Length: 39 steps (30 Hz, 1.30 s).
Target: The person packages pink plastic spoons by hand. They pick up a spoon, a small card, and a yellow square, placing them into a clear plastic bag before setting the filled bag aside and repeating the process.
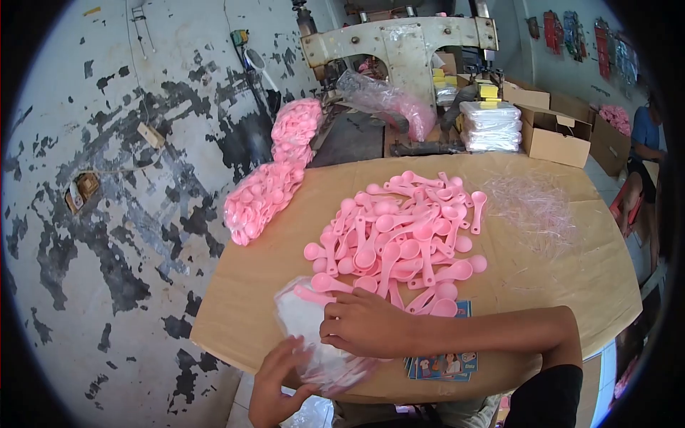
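Observation:
A heap of pink plastic spoons (399, 235) covers the middle of the table. My right hand (367, 322) reaches over the front of the heap with fingers curled, closed on a pink spoon (312, 294) that is smeared by motion and juts out to the left. Its fingertips are partly hidden. Below lies a stack of clear plastic bags (303, 317), some pink showing at its lower end. My left hand (280, 385) is at the bags' lower left edge, thumb and blurred fingers apart. Printed cards (449, 365) lie under my right forearm.
Filled bags of pink spoons (264, 200) lean along the table's left edge. Loose clear strands (531, 214) lie at the right of the brown table cover (599, 285). Behind are a metal press (407, 50), stacked clear packs (491, 127), and cardboard boxes (560, 135). A person (646, 135) sits far right.

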{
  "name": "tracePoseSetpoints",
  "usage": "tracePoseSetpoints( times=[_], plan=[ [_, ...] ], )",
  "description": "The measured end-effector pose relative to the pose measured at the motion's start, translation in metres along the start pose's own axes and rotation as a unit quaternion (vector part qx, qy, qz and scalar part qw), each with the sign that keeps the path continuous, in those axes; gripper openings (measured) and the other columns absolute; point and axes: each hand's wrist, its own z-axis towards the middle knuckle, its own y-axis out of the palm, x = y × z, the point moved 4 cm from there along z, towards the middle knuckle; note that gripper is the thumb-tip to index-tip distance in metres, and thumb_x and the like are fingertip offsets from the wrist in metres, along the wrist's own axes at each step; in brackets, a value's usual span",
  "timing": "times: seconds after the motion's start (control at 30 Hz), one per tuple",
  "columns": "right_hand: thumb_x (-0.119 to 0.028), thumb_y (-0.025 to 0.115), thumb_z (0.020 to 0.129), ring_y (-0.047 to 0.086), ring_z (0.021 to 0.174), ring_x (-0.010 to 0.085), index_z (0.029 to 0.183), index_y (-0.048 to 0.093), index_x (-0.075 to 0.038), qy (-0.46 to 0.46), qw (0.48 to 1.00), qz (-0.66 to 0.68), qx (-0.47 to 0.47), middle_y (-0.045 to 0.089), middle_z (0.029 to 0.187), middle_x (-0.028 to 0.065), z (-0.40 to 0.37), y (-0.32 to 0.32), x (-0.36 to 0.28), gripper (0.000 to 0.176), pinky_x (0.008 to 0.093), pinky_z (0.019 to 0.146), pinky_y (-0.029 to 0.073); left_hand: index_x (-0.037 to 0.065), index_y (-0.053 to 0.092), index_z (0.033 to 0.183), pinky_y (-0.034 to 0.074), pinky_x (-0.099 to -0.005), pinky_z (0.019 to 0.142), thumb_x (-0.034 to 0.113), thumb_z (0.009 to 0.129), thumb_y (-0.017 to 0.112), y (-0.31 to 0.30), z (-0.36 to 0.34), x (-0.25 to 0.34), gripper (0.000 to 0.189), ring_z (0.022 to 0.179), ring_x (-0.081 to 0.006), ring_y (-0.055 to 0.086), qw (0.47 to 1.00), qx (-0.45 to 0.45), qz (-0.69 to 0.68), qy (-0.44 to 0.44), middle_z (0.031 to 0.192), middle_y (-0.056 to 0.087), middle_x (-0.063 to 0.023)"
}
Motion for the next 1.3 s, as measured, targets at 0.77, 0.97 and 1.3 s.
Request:
tracePoseSetpoints(
  times=[0.77, 0.97, 1.3],
  plan=[
    [-0.013, 0.063, 0.087, 0.055, 0.106, 0.0352, 0.112, 0.056, -0.006, -0.011, 0.95, -0.157, 0.268, 0.049, 0.118, 0.0222, -0.013, -0.119, 0.041, 0.026, 0.0392, 0.091, 0.046, 0.0, 0.043, 0.133, 0.046, -0.0415, 0.099, 0.016, 0.1, 0.043, 0.037, 0.205, 0.038, 0.036, 0.12, -0.0298, 0.053, 0.812, -0.12, -0.57, -0.047, 0.13, 0.052, -0.0181],
    [-0.011, 0.064, 0.086, 0.061, 0.092, 0.0393, 0.109, 0.058, -0.004, 0.111, 0.975, 0.047, 0.186, 0.058, 0.107, 0.0227, -0.016, -0.106, 0.077, 0.025, 0.0424, 0.079, 0.052, 0.001, 0.044, 0.13, 0.05, -0.0391, 0.097, 0.016, 0.1, 0.045, 0.069, 0.206, 0.007, 0.034, 0.115, -0.0303, 0.058, 0.804, -0.092, -0.584, -0.066, 0.128, 0.053, -0.0172],
    [-0.013, 0.071, 0.084, 0.064, 0.072, 0.0165, 0.13, 0.041, -0.003, 0.25, 0.936, 0.211, 0.131, 0.067, 0.079, 0.0117, -0.02, -0.089, 0.098, 0.056, 0.0291, 0.068, 0.05, 0.001, 0.045, 0.128, 0.056, -0.0375, 0.081, 0.014, 0.097, 0.049, 0.069, 0.207, -0.025, 0.033, 0.097, -0.0268, 0.066, 0.812, -0.078, -0.571, -0.089, 0.124, 0.057, -0.0172]
  ],
)
